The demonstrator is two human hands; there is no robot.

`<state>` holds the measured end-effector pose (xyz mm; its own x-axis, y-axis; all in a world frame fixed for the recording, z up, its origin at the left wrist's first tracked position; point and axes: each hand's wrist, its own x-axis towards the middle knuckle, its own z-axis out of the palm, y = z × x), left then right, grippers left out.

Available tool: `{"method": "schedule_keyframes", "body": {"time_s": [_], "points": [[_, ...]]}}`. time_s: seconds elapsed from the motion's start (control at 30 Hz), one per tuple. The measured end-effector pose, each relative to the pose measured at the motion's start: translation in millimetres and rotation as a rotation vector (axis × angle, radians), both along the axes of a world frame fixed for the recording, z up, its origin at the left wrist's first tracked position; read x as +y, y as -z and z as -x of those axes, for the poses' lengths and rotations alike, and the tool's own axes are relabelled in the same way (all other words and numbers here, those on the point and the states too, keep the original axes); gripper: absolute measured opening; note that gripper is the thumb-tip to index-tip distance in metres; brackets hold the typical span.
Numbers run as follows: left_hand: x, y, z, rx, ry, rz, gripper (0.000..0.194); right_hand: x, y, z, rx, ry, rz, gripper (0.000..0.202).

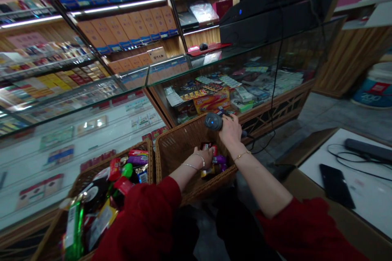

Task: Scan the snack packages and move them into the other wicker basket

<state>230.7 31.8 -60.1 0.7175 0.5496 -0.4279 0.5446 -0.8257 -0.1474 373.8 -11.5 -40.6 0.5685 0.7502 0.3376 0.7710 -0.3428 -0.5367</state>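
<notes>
My right hand (231,130) is wrapped round a dark barcode scanner (213,122), held over the right rim of a wicker basket (173,151). Inside that basket, my left hand (204,157) reaches down with its fingers curled at a small red package (213,149); the fingertips are partly hidden. Purple packages (221,160) lie right beside it in the basket. A second wicker basket (150,159) stands to the left, full of colourful packaged snacks, among them a long green packet (73,228) and a red one (114,169).
A glass display counter (196,65) runs across in front, with shelves of orange boxes (119,28) behind. A dark cable (273,102) hangs down the counter. At right, a white-topped surface (364,179) bears a phone (337,185) and cables. A bucket (375,85) stands on the floor.
</notes>
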Motion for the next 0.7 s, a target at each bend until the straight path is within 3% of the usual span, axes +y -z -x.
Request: {"method": "schedule_keyframes", "body": {"time_s": [0.13, 0.27, 0.43, 0.57, 0.7], "points": [[-4.5, -13.2, 15.4, -0.013, -0.065, -0.012, 0.049, -0.1, 1.3, 0.1, -0.007, 0.000, -0.006, 0.040], [-3.2, -37.6, 38.9, -0.076, -0.105, -0.060, 0.039, -1.1, 2.9, 0.9, -0.026, -0.001, -0.016, 0.041], [7.1, -64.4, 80.3, -0.318, -0.171, -0.219, 0.038, -2.4, 3.9, 3.6, -0.048, -0.011, -0.037, 0.040], [12.2, -70.5, 110.5, -0.464, -0.301, -0.394, 0.035, -4.5, 0.4, 7.9, -0.079, -0.039, -0.012, 0.041], [13.9, -66.6, 128.4, -0.539, -0.353, -0.591, 0.037, -8.0, -8.7, 13.2, -0.126, -0.095, -0.035, 0.039]]}}
